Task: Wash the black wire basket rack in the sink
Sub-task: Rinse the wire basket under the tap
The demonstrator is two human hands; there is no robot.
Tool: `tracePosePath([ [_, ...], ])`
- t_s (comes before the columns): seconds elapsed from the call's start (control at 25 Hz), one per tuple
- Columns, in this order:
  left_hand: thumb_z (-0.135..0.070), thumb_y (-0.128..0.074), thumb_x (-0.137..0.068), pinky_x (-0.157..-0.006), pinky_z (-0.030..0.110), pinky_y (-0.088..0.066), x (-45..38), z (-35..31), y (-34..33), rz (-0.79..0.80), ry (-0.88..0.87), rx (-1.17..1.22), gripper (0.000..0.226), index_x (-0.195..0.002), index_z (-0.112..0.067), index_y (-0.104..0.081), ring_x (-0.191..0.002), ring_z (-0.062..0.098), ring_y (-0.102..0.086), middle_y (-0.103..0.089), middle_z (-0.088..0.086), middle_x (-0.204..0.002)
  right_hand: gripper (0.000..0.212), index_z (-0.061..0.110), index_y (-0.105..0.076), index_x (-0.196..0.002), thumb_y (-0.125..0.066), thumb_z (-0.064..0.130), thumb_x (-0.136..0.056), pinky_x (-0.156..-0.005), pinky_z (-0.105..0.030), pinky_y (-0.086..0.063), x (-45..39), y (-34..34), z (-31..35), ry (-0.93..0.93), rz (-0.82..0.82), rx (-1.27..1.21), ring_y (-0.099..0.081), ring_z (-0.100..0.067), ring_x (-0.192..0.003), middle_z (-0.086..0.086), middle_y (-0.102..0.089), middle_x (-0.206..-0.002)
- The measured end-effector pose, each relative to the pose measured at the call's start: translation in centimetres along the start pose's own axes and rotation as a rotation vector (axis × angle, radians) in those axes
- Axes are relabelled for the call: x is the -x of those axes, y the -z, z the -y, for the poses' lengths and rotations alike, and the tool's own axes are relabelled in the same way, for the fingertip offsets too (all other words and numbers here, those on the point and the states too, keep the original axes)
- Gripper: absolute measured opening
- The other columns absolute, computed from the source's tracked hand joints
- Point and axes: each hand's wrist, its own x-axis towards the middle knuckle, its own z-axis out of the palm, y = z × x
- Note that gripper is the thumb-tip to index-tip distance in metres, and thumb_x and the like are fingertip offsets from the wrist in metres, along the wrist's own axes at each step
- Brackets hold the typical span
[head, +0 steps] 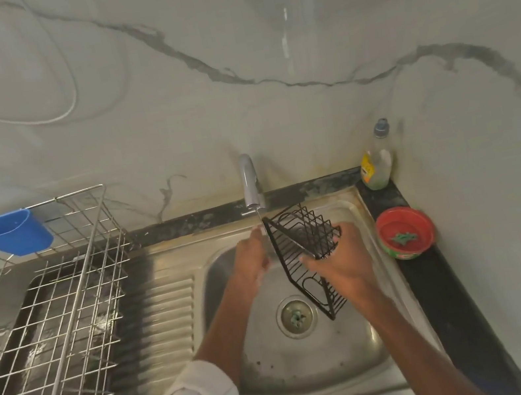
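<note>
Under the tap [250, 181], the rack [303, 252] is gripped tilted by the right hand [336, 262], so water reaches the wires. The left hand [252, 256] is held loosely open in the stream.

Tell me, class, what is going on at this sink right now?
A person is rinsing a black wire basket rack over the steel sink. The right hand grips the rack and holds it tilted under the tap, where a thin stream of water runs. The left hand is at the stream beside the rack. A metal dish rack stands on the left.
</note>
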Motion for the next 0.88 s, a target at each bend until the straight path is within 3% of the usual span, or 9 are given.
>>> tracePosePath([
  [0.08, -0.054, -0.039, -0.113, -0.093, 0.051, -0.062, 1.0, 0.4, 0.1, 0.098, 0.137, 0.266, 0.061, -0.115, -0.002, -0.071, -0.102, 0.035, -0.073, -0.075, 0.022, -0.11, 0.091, 0.026, -0.046, -0.128, -0.086, 0.057, -0.053, -0.084, -0.037, -0.059, 2.2, -1.3, 1.0, 0.074, -0.01, 0.065, -0.062, -0.014, -0.105, 0.004, -0.052, -0.125],
  [0.16, -0.048, -0.03, -0.117, -0.06, 0.034, -0.061, 1.3, 0.6, 0.3, 0.04, 0.187, 0.499, 0.063, -0.085, -0.007, -0.065, -0.073, 0.028, -0.074, -0.071, 0.017, -0.076, 0.095, 0.019, -0.043, -0.132, -0.091, 0.049, -0.056, -0.084, -0.032, -0.057, 4.1, -2.8, 1.3, 0.22, 0.025, 0.178, -0.059, -0.016, -0.105, 0.0, -0.046, -0.126],
  [0.24, -0.045, -0.028, -0.118, -0.042, 0.023, -0.049, 1.7, 0.8, 1.1, -0.069, 0.175, 0.622, 0.063, -0.069, -0.016, -0.057, -0.048, 0.019, -0.058, -0.056, 0.005, -0.057, 0.1, 0.017, -0.04, -0.137, -0.095, 0.044, -0.057, -0.092, -0.024, -0.048, 5.0, -3.6, 0.8, 0.305, 0.159, 0.202, -0.05, -0.01, -0.111, 0.002, -0.038, -0.131],
  [0.32, -0.044, -0.033, -0.117, -0.04, 0.019, -0.047, 1.6, 2.1, 3.1, -0.157, 0.134, 0.613, 0.061, -0.069, -0.017, -0.06, -0.057, 0.021, -0.06, -0.061, 0.008, -0.07, 0.091, 0.024, -0.047, -0.136, -0.096, 0.044, -0.062, -0.102, -0.017, -0.04, 5.0, -2.8, 0.1, 0.365, 0.344, 0.086, -0.046, -0.006, -0.12, 0.007, -0.035, -0.136],
  [0.4, -0.038, -0.038, -0.116, -0.037, 0.017, -0.045, 2.1, 3.3, 5.8, -0.161, 0.122, 0.628, 0.053, -0.076, -0.015, -0.064, -0.06, 0.02, -0.067, -0.069, 0.011, -0.077, 0.06, 0.028, -0.058, -0.13, -0.085, 0.046, -0.079, -0.104, -0.014, -0.036, 4.7, -1.7, -1.0, 0.316, 0.326, -0.052, -0.048, -0.007, -0.128, 0.007, -0.044, -0.136],
  [0.52, -0.032, -0.043, -0.115, -0.03, 0.019, -0.036, 2.6, 4.2, 9.5, -0.146, 0.126, 0.63, 0.038, -0.092, -0.013, -0.066, -0.05, 0.014, -0.07, -0.076, 0.007, -0.074, 0.053, 0.022, -0.055, -0.141, -0.059, 0.054, -0.098, -0.104, -0.031, -0.042, 3.1, -0.4, -2.3, 0.072, 0.087, -0.077, -0.053, -0.023, -0.133, -0.004, -0.055, -0.143],
  [0.6, -0.032, -0.045, -0.114, -0.027, 0.018, -0.028, 2.6, 5.3, 11.4, -0.088, 0.155, 0.661, 0.035, -0.094, -0.012, -0.064, -0.041, 0.01, -0.061, -0.071, 0.002, -0.067, 0.062, 0.021, -0.047, -0.15, -0.049, 0.06, -0.102, -0.108, -0.043, -0.043, 2.0, 0.3, -1.9, -0.15, 0.203, -0.187, -0.049, -0.028, -0.138, -0.003, -0.05, -0.151],
  [0.76, -0.041, -0.046, -0.112, -0.028, 0.019, -0.027, 2.9, 6.7, 12.2, -0.004, 0.163, 0.596, 0.039, -0.083, -0.021, -0.06, -0.033, 0.007, -0.045, -0.054, -0.007, -0.054, 0.065, 0.031, -0.054, -0.14, -0.054, 0.074, -0.092, -0.104, -0.056, -0.048, 0.1, 0.8, 0.1, -0.368, 0.394, -0.416, -0.064, -0.026, -0.114, -0.002, -0.061, -0.133],
  [0.88, -0.052, -0.041, -0.112, -0.044, 0.023, -0.044, 2.4, 6.6, 11.7, 0.019, 0.134, 0.415, 0.046, -0.088, -0.021, -0.067, -0.052, 0.015, -0.059, -0.065, 0.001, -0.068, 0.049, 0.034, -0.065, -0.12, -0.066, 0.068, -0.085, -0.086, -0.043, -0.052, 0.0, 1.1, 0.9, -0.286, 0.342, -0.451, -0.065, -0.023, -0.099, -0.006, -0.071, -0.116],
])
